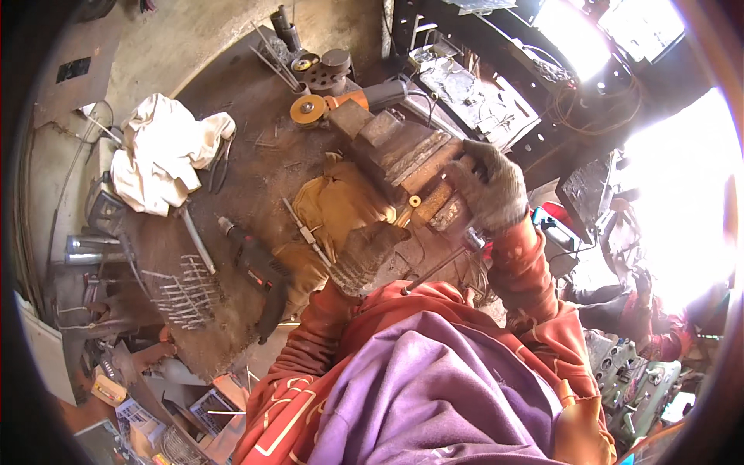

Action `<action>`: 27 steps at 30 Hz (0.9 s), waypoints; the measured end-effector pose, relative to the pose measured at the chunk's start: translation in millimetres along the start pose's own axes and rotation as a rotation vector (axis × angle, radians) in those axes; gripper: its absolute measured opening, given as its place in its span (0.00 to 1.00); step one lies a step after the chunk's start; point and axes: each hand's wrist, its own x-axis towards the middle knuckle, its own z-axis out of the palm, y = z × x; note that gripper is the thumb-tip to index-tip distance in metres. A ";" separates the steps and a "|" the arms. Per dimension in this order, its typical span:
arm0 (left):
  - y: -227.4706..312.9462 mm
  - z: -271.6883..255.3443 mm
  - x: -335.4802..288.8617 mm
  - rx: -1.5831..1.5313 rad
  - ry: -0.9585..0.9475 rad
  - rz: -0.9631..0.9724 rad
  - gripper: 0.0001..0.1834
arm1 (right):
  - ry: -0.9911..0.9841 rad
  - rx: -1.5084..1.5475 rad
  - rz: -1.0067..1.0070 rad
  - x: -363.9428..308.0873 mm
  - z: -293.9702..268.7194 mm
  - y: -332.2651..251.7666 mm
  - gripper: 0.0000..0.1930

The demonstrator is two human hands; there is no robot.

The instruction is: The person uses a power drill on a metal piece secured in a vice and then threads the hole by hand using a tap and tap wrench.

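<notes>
Head view: bench vise (403, 151) sits at bench edge. Right hand (490, 186), gloved, fingers curled over vise front jaw end. Left hand (364, 252), gloved, half-open, flat near vise handle rod (434, 271). Vise prob. heavy, rigid steel; grip handle rod end for leverage.

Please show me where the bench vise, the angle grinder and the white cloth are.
bench vise (403, 151), head view, top of its rusty body.
angle grinder (308, 109), head view, its orange disc.
white cloth (159, 151), head view, middle of the crumpled heap.
</notes>
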 end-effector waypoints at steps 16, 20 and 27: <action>-7.6 12.5 14.0 -0.357 0.118 -0.262 0.14 | -0.066 0.061 0.022 21.3 1.5 15.4 0.15; -0.4 7.6 17.0 -0.415 0.093 -0.262 0.14 | 0.147 0.106 -0.358 14.5 0.9 63.4 0.13; -20.1 8.9 13.0 0.090 0.061 0.006 0.15 | 0.361 0.330 -0.094 -79.6 58.4 238.3 0.18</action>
